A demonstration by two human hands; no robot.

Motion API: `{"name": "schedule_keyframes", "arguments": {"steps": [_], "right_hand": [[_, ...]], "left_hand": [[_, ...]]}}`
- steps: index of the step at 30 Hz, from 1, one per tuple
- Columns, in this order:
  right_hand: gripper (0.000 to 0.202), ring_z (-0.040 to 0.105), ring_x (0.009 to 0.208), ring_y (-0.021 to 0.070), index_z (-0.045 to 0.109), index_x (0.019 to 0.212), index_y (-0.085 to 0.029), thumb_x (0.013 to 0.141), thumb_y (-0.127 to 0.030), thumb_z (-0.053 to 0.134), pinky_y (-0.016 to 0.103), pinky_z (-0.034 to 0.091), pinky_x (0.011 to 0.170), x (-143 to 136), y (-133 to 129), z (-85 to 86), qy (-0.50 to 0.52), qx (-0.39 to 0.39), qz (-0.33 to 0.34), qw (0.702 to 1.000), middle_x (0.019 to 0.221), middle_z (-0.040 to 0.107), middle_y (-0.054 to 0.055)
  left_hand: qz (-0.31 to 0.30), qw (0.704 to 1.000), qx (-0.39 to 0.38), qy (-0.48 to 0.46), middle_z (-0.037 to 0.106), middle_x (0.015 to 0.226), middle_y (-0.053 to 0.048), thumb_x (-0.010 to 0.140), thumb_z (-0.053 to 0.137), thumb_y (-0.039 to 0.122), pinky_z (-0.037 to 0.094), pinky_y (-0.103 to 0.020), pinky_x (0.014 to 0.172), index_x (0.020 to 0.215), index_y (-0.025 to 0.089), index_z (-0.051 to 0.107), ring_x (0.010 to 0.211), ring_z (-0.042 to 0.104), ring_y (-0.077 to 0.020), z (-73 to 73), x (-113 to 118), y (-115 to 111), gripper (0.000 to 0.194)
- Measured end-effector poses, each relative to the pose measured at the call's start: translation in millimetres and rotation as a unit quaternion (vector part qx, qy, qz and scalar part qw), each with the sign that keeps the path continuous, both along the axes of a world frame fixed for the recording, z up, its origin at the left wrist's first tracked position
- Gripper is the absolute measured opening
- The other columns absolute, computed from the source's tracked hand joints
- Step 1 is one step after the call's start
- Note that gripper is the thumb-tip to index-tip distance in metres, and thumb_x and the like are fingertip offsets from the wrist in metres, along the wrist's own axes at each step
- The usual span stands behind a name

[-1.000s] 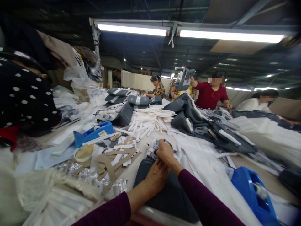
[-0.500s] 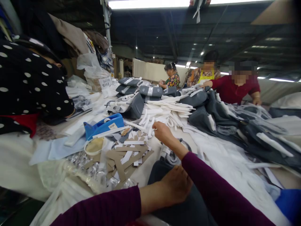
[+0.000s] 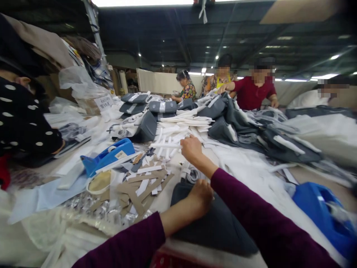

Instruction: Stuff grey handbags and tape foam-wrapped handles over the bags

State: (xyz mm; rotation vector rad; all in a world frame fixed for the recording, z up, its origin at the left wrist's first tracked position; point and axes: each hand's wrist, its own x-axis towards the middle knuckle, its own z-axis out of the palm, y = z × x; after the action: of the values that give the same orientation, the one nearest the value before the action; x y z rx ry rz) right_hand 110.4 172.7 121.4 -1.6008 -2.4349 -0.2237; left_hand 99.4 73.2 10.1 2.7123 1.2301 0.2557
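**Right hand (image 3: pixel 192 149) has left the coiled strap (image 3: pixel 193 175) for the pile of white strips (image 3: pixel 185 126)**

One second ago both hands were together at the strap; now the right one is stretched ahead, its grip closed on the end of one white strip (image 3: pixel 167 146). Left hand (image 3: pixel 201 199) is on the one dark bag (image 3: pixel 220 227) at the near edge of the bench (image 3: pixel 173 167), fingers curled together; I cannot tell whether they clamp anything.

Two blue tape dispensers (image 3: pixel 110 156) lie out, one left, one right. One pale ring (image 3: pixel 99 182) sits beside a heap of cardboard scraps (image 3: pixel 129 191), too jumbled to count. More dark bags (image 3: pixel 163 107) are piled beyond. Five other people are around; the one in red (image 3: pixel 255 91), who was holding a bag up, now has that arm lowered to the pile.
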Motion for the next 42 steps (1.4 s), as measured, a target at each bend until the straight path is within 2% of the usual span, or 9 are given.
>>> {"name": "schedule_keyframes", "arguments": {"steps": [3, 7, 9, 12, 15, 24, 28, 33, 42], "right_hand": [[0.027, 0.059, 0.100, 0.0234, 0.068, 0.105, -0.024, 0.082, -0.018, 0.053, 0.030, 0.041, 0.072, 108, -38, 15.6, 0.016, 0.000, -0.082, 0.997, 0.106, 0.067, 0.005], [0.026, 0.062, 0.093, 0.0224, 0.069, 0.103, -0.027, 0.081, -0.021, 0.057, 0.028, 0.037, 0.066, 242, -97, 17.1, -0.010, -0.016, -0.218, 0.976, 0.107, 0.067, 0.003], [0.027, 0.063, 0.093, 0.0230, 0.070, 0.103, -0.027, 0.080, -0.020, 0.057, 0.029, 0.037, 0.066, 289, -121, 13.5, -0.030, -0.026, -0.259, 0.965, 0.107, 0.067, 0.004], [0.026, 0.063, 0.093, 0.0245, 0.071, 0.101, -0.026, 0.079, -0.019, 0.058, 0.029, 0.037, 0.066, 329, -147, 6.5, -0.039, -0.024, -0.291, 0.956, 0.106, 0.068, 0.005], [0.027, 0.063, 0.092, 0.0251, 0.071, 0.101, -0.026, 0.079, -0.018, 0.057, 0.029, 0.037, 0.065, 339, -160, -2.9, -0.029, -0.032, -0.300, 0.953, 0.104, 0.069, 0.006], [0.033, 0.064, 0.088, 0.0236, 0.071, 0.102, -0.022, 0.080, -0.011, 0.049, 0.028, 0.034, 0.063, 318, -157, -35.1, -0.002, -0.085, -0.230, 0.969, 0.104, 0.068, 0.008], [0.034, 0.063, 0.091, 0.0230, 0.072, 0.100, -0.022, 0.076, -0.008, 0.051, 0.027, 0.033, 0.064, 324, -156, -37.5, -0.007, -0.112, -0.206, 0.972, 0.105, 0.069, 0.007], [0.035, 0.063, 0.093, 0.0238, 0.072, 0.098, -0.021, 0.072, -0.007, 0.053, 0.026, 0.032, 0.063, 331, -154, -39.4, -0.018, -0.129, -0.211, 0.969, 0.104, 0.070, 0.007], [0.031, 0.062, 0.093, 0.0247, 0.070, 0.103, -0.018, 0.085, -0.011, 0.045, 0.029, 0.033, 0.064, 317, -139, -33.1, -0.053, -0.062, -0.205, 0.975, 0.105, 0.065, 0.013]], "left_hand": [[0.013, 0.999, -0.051, 0.013, 0.061, 0.104, -0.022, 0.087, 0.055, 0.021, 0.041, -0.045, 0.092, 0.099, 0.006, 0.062, 0.104, 0.054, -0.0351, 15.2, 1, 2, 0.021], [0.006, 0.994, -0.106, 0.018, 0.059, 0.100, -0.019, 0.081, 0.059, 0.020, 0.039, -0.045, 0.094, 0.088, 0.010, 0.061, 0.103, 0.053, -0.0343, 31.5, 0, 7, 0.012], [0.006, 0.992, -0.126, 0.011, 0.057, 0.103, -0.016, 0.079, 0.060, 0.020, 0.039, -0.043, 0.094, 0.089, 0.012, 0.059, 0.103, 0.052, -0.0325, 38.1, 0, 9, 0.013], [0.015, 0.989, -0.150, -0.005, 0.056, 0.103, -0.012, 0.077, 0.059, 0.019, 0.040, -0.042, 0.092, 0.093, 0.015, 0.056, 0.102, 0.052, -0.0300, 44.7, -1, 9, 0.017], [0.019, 0.984, -0.178, -0.018, 0.058, 0.094, -0.008, 0.075, 0.057, 0.020, 0.042, -0.038, 0.086, 0.093, 0.017, 0.054, 0.095, 0.054, -0.0276, 48.0, -1, 8, 0.019], [0.014, 0.975, -0.206, -0.080, 0.058, 0.084, -0.003, 0.071, 0.057, 0.022, 0.041, -0.032, 0.077, 0.085, 0.018, 0.048, 0.086, 0.054, -0.0230, 51.4, -1, 4, 0.017], [0.014, 0.973, -0.209, -0.095, 0.057, 0.082, -0.002, 0.071, 0.057, 0.022, 0.040, -0.031, 0.077, 0.085, 0.019, 0.048, 0.084, 0.053, -0.0221, 48.5, -3, 5, 0.016], [0.017, 0.972, -0.209, -0.104, 0.058, 0.086, -0.002, 0.070, 0.058, 0.021, 0.039, -0.031, 0.078, 0.084, 0.019, 0.048, 0.086, 0.053, -0.0223, 47.5, -4, 6, 0.018], [0.021, 0.972, -0.210, -0.107, 0.057, 0.085, -0.001, 0.071, 0.057, 0.021, 0.040, -0.032, 0.079, 0.083, 0.020, 0.047, 0.087, 0.053, -0.0223, 53.6, -4, 0, 0.016]]}}
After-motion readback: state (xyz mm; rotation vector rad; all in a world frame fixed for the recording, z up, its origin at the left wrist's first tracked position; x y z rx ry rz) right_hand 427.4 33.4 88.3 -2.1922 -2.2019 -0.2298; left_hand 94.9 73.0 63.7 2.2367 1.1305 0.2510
